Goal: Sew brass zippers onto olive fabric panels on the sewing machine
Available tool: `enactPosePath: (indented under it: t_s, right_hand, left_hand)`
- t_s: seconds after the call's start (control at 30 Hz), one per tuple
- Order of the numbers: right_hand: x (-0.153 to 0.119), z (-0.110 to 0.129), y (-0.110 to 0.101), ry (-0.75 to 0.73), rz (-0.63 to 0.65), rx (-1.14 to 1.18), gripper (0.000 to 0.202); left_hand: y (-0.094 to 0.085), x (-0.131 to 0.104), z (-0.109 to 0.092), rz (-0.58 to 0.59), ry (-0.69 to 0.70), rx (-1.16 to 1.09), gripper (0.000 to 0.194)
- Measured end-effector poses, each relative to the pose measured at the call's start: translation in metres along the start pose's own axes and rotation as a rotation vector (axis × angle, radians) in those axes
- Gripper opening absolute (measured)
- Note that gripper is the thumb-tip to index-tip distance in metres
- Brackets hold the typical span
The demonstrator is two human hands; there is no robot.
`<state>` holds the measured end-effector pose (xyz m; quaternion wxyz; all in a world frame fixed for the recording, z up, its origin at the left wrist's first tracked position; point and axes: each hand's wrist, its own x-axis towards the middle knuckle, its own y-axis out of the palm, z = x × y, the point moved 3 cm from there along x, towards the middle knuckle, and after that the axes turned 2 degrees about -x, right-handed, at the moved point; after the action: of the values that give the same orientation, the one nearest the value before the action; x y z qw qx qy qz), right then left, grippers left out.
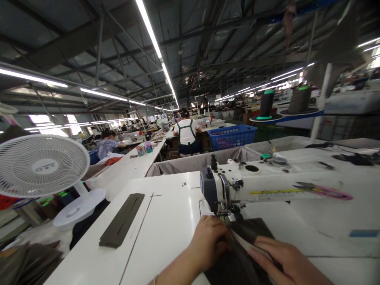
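Observation:
A piece of dark olive-brown fabric (234, 261) with a paler strip along its edge lies on the white table, under the head of a sewing machine (221, 186). My left hand (209, 239) is closed on the fabric's left side, close by the needle area, its fingers bent. From the right, my right hand (282, 257) grips the same fabric along the pale strip, thumb and fingers pressed together. The needle and presser foot are mostly hidden. A flat stack of dark fabric strips (121, 221) lies left of my hands.
A white fan (44, 166) stands at the left. Pink-handled thread snips (323, 190) rest on the machine arm. Thread cones (267, 105) stand at the upper right. Beyond the table are a blue basket (233, 136) and a seated person (186, 132) in a white top.

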<state>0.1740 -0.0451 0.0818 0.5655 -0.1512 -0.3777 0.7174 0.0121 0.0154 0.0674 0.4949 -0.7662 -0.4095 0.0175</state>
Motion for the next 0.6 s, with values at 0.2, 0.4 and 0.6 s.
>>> enactPosePath:
  t_s: [0.2,0.4,0.6]
  right_hand:
    - [0.007,0.010,-0.007,-0.142,-0.042,-0.077,0.039]
    - [0.009,0.016,-0.013,-0.231,-0.169,-0.204,0.034]
    - [0.010,0.020,-0.013,-0.284,-0.326,-0.322,0.034]
  left_hand:
    - [0.004,0.000,0.003,-0.099,0.061,-0.016,0.025]
    - [0.010,-0.002,0.000,-0.140,0.137,0.048,0.030]
    - [0.014,0.001,0.002,-0.155,0.144,0.272,0.014]
